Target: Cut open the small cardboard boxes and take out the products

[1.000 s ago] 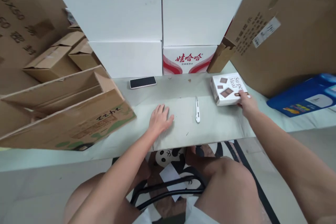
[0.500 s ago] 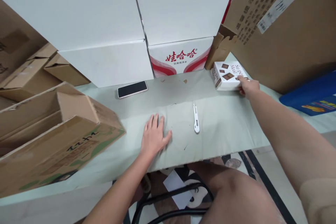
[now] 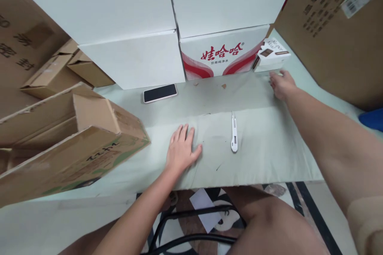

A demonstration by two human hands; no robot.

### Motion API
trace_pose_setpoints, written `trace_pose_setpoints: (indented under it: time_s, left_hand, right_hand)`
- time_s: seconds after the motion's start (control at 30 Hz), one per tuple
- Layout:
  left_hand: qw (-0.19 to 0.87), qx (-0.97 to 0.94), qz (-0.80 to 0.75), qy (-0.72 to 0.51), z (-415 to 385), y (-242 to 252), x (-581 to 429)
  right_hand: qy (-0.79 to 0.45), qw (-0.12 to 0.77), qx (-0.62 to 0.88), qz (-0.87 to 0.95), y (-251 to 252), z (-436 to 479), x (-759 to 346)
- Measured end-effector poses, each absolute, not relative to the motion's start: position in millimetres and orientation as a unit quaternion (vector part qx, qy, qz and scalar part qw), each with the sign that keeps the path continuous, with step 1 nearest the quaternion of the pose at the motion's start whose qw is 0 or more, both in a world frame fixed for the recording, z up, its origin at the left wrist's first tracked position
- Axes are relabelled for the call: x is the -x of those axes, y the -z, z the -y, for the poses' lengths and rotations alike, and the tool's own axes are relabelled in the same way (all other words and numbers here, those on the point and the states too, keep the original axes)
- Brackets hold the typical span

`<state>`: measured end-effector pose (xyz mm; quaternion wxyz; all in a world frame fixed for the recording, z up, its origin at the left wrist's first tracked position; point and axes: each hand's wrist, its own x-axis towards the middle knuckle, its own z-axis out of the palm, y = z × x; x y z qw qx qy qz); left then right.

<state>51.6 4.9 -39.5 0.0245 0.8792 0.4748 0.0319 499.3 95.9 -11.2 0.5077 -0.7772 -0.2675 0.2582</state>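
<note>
Two hands show in the head view. I note the left hand (image 3: 182,149) lying palm down on the desk (image 3: 269,147), its fingers released and spread flat, holding nothing. The right hand (image 3: 281,83) is stretched to the far right of the desk, fingers loosely uncurled, nothing grasped. Its fingertips sit just beside the snack box (image 3: 273,53); I cannot tell whether they touch it. The snack box stands tilted at the back right of the desk, against the red-and-white carton (image 3: 223,53). A white cutter (image 3: 233,133) lies between the hands, apart from both. A phone (image 3: 160,93) lies dark side up near the rear, beyond the left hand. An open cardboard box (image 3: 74,135) lies on its side at the left.
</note>
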Motion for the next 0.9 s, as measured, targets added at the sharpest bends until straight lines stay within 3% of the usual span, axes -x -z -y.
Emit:
trace_pose_setpoints:
  time_s: [0.2,0.37,0.63,0.77,0.9]
  left_hand:
    - [0.047,-0.872,-0.487,-0.023,-3,32,-56]
    - [0.068,-0.868,-0.49,-0.042,5,31,-57]
    - [0.082,-0.864,-0.481,-0.127,13,40,-52]
    - [0.105,-0.863,-0.475,-0.139,14,41,-50]
    - [0.12,-0.859,-0.471,-0.158,15,42,-49]
  right_hand:
    - [-0.321,0.519,0.748,0.263,-8,-65,-448]
    - [-0.392,0.481,0.691,0.372,-51,-36,-356]
    - [-0.43,0.343,0.576,0.605,-149,-63,-118]
    - [-0.473,0.223,0.588,0.617,-154,-108,-32]
    - [-0.499,0.193,0.627,0.567,-147,-120,-24]
